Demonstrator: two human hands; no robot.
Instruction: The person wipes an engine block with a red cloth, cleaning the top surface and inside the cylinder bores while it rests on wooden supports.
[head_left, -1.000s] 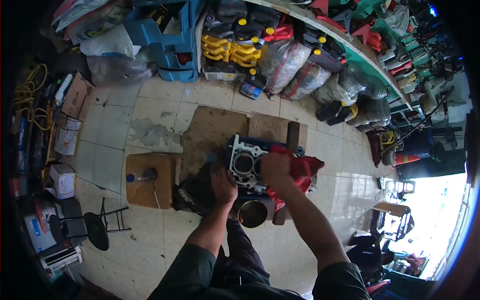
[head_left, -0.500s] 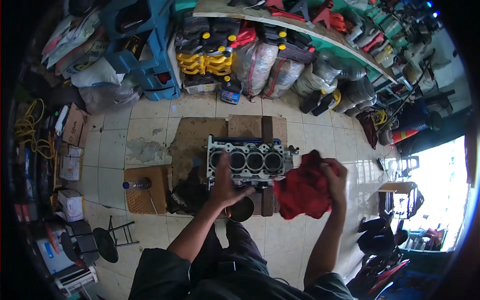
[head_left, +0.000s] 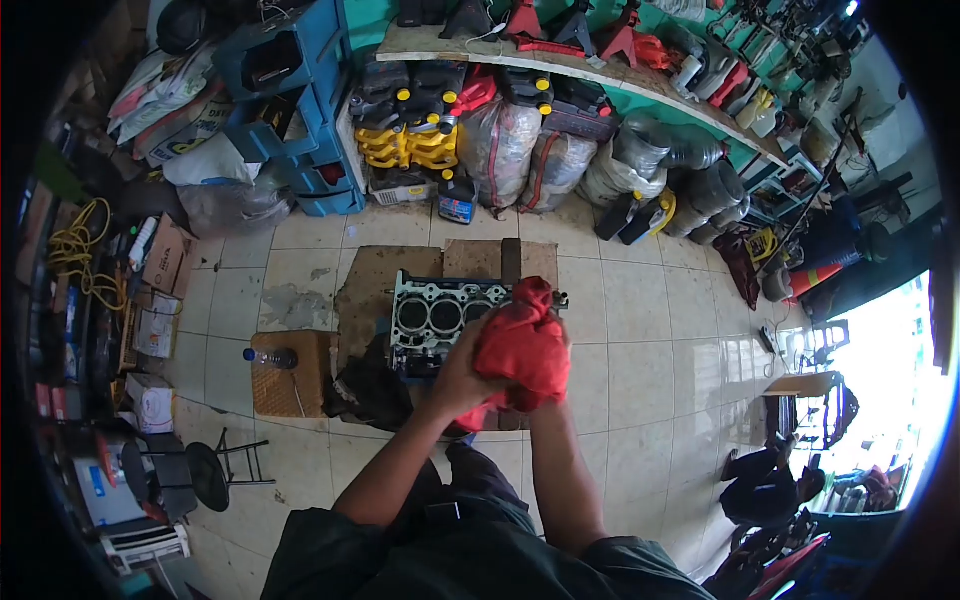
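A red cloth point(head_left: 525, 350) is bunched up between my two hands, in front of the right part of an engine block point(head_left: 408, 345). My left hand point(head_left: 462, 378) presses against the cloth's left side, its fingertips partly covered by the fabric. Most of my right hand point(head_left: 552, 400) is hidden behind the cloth, which it grips from the right. Round cylinder bores show on the block's top face; the cloth and hands cover the right-hand ones. The block rests over flattened cardboard point(head_left: 375, 270), with a dark bar point(head_left: 511, 262) beneath it.
Left of the block, a water bottle point(head_left: 272, 357) lies on a brown mat point(head_left: 280, 393), near a dark crumpled rag point(head_left: 370, 385). A black stool point(head_left: 208, 476) stands at lower left. Oil containers point(head_left: 457, 200) and stuffed sacks point(head_left: 500, 150) line the far wall.
My right hand has brought the cloth leftward, and my left hand has moved from above the block to meet it. The cloth, formerly hanging spread, is now bunched. The view has shifted slightly.
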